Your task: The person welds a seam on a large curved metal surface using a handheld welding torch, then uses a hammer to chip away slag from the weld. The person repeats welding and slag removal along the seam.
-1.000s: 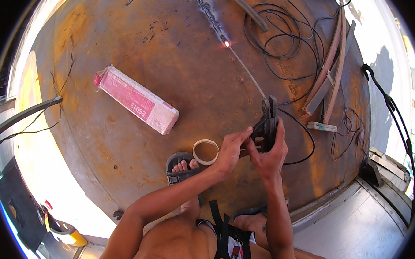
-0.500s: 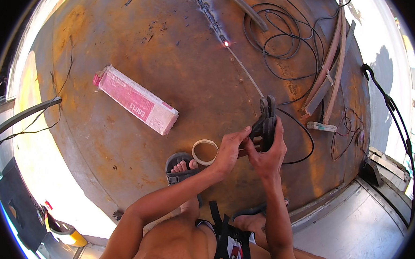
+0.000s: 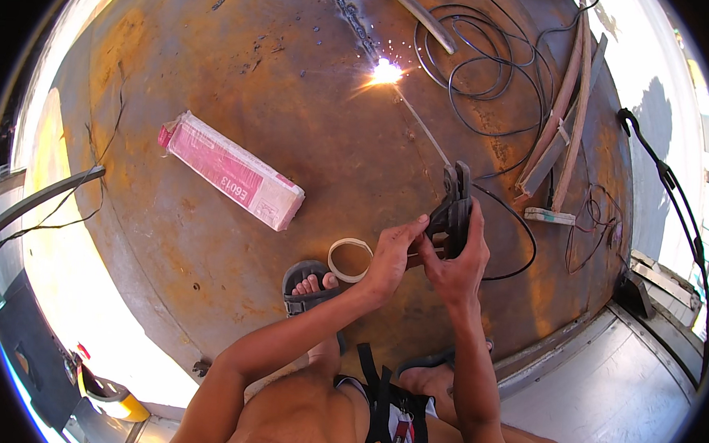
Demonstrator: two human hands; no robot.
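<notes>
At the far left of the frame a dark bar (image 3: 47, 197) juts in over the rusty plate (image 3: 169, 244). Left of centre, a pink and white box (image 3: 230, 172) lies aslant on the plate, well apart from the hands. At the top, just left of the middle, a dark bead (image 3: 351, 14) runs down to where the glare starts. Below it, near the middle, a pale ring (image 3: 347, 279) lies just beside a sandal (image 3: 300, 301).

The left hand (image 3: 397, 252) comes next, its fingers closed in against the holder's near side, seemingly to steady it. Up from there is the change: what was a small red glow at the rod's tip has burst into a white flare (image 3: 386, 71), flinging sparks. I take it the arc has caught, so metal should now be going down at the bead's end; the hands have hardly shifted.

The rod (image 3: 423, 126) slants down to the black holder (image 3: 455, 207), right of centre. The right hand (image 3: 460, 263) has it firmly, thumb and fingers wrapped about it with no gap that I can see. Farther right, a cable (image 3: 534, 247) bows away, and strips (image 3: 572, 125) lie at the upper right.
</notes>
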